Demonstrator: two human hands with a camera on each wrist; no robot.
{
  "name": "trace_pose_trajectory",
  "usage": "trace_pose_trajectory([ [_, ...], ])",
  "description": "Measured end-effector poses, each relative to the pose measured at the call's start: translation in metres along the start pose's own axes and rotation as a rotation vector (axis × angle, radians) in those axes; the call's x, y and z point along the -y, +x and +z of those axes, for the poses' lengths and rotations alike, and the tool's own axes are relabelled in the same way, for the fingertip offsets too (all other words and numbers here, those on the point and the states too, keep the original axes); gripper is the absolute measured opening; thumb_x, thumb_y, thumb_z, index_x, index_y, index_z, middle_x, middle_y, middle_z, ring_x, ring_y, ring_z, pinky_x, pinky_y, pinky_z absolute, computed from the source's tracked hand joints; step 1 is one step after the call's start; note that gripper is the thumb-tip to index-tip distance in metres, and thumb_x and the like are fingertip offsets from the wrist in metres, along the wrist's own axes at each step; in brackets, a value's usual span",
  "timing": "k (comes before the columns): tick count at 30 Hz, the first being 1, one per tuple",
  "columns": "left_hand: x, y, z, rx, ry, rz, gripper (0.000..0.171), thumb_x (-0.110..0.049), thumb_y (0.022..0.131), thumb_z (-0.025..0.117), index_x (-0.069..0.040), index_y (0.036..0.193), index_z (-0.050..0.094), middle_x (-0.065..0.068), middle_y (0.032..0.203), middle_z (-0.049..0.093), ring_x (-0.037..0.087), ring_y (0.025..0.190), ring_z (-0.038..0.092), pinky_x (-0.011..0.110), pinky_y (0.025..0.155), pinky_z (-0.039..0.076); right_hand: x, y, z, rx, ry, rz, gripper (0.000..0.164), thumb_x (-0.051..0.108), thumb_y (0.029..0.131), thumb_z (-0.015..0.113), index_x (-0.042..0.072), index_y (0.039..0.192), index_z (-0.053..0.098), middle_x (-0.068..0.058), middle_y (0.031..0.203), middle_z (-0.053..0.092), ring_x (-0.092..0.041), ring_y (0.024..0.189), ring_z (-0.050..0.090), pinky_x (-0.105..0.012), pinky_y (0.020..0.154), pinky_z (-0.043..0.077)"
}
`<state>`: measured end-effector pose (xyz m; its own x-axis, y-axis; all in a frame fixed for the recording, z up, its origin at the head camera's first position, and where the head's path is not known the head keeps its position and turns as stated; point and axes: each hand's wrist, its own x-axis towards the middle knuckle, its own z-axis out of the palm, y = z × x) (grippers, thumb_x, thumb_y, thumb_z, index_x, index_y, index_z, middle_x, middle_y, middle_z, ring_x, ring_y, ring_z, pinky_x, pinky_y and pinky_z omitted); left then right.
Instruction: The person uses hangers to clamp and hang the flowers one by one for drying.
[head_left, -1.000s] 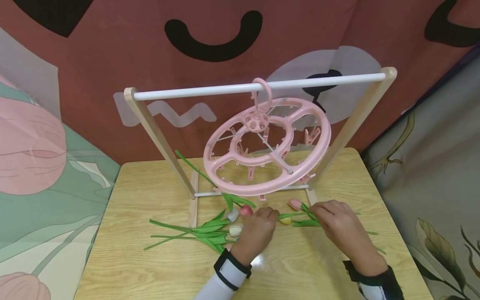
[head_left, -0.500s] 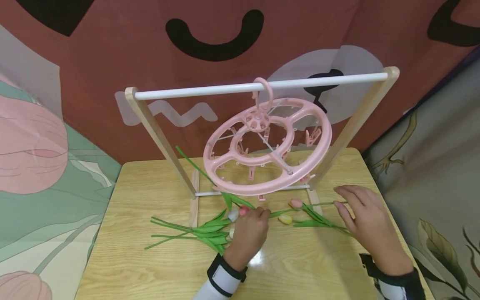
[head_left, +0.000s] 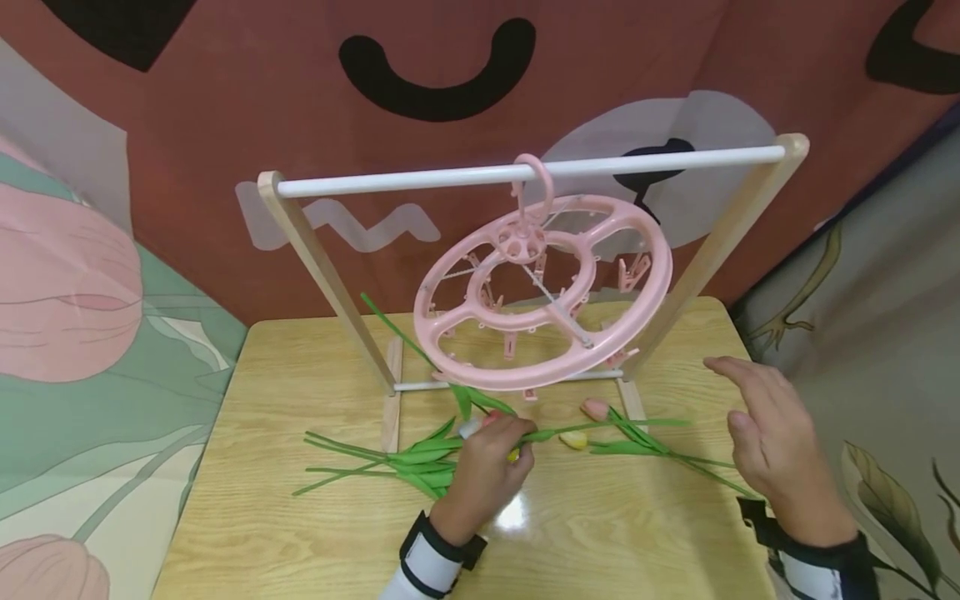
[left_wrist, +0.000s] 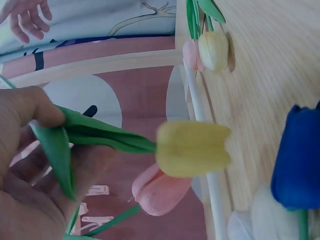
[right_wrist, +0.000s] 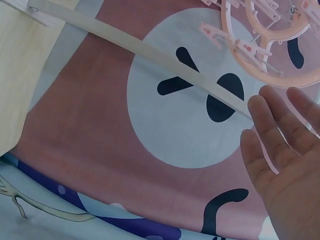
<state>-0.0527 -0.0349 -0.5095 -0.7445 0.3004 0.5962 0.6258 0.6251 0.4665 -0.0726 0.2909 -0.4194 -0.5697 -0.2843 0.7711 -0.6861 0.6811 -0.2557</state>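
A yellow artificial tulip [left_wrist: 192, 148] is held just above the tabletop [head_left: 600, 533], in front of a rack; the left hand [head_left: 483, 467] has its grip pinched on the green leaves and stem below the bloom. From the head view, fingers hide most of that bloom. Behind it in the left wrist view is a pink tulip [left_wrist: 160, 195], partly covered; a blue tulip [left_wrist: 300, 157] is cut off by the frame edge. The left hand also hides blooms of a leafy tulip bundle [head_left: 423, 457]. To the right lie a pale pink tulip [head_left: 596, 408] and a pale yellow tulip [head_left: 574, 440]. The right hand [head_left: 780, 442] is raised near the tabletop's right edge, its grip relaxed, fingers extended. Beyond, a pink round clip hanger [head_left: 517, 319] hangs from the rack's white rod [head_left: 450, 177]; some clips are hard to make out.
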Motion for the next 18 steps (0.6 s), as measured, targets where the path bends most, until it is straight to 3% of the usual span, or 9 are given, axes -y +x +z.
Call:
trace_pose_trajectory([
  [7, 0.005, -0.002, -0.002, -0.076, -0.164, 0.087, 0.024, 0.006, 0.079, 0.073, -0.007, 0.099, 0.072, 0.003, 0.091, 0.076, 0.013, 0.083, 0.072, 0.018, 0.08, 0.06, 0.001, 0.003, 0.006, 0.168, 0.009, 0.051, 0.065, 0.048, 0.111, 0.035, -0.009, 0.124, 0.064, -0.027, 0.118, 0.067, -0.042, 0.106, 0.058, -0.01, 0.12, 0.024],
  [13, 0.007, -0.005, -0.003, -0.154, -0.263, 0.065, 0.027, 0.009, 0.08, 0.073, -0.002, 0.105, 0.071, 0.009, 0.094, 0.077, 0.017, 0.085, 0.074, 0.016, 0.079, 0.061, 0.01, 0.007, 0.016, 0.26, -0.018, 0.03, 0.057, 0.044, 0.112, 0.036, -0.002, 0.125, 0.066, -0.018, 0.116, 0.071, -0.037, 0.105, 0.064, -0.006, 0.118, 0.022],
  [18, 0.008, -0.005, -0.004, -0.246, -0.345, 0.022, 0.028, 0.015, 0.078, 0.073, 0.002, 0.103, 0.068, 0.014, 0.092, 0.076, 0.021, 0.078, 0.075, 0.015, 0.073, 0.062, 0.024, 0.011, 0.026, 0.284, 0.031, 0.003, 0.049, 0.041, 0.112, 0.04, 0.004, 0.127, 0.069, -0.01, 0.116, 0.074, -0.029, 0.104, 0.067, -0.007, 0.113, 0.031],
])
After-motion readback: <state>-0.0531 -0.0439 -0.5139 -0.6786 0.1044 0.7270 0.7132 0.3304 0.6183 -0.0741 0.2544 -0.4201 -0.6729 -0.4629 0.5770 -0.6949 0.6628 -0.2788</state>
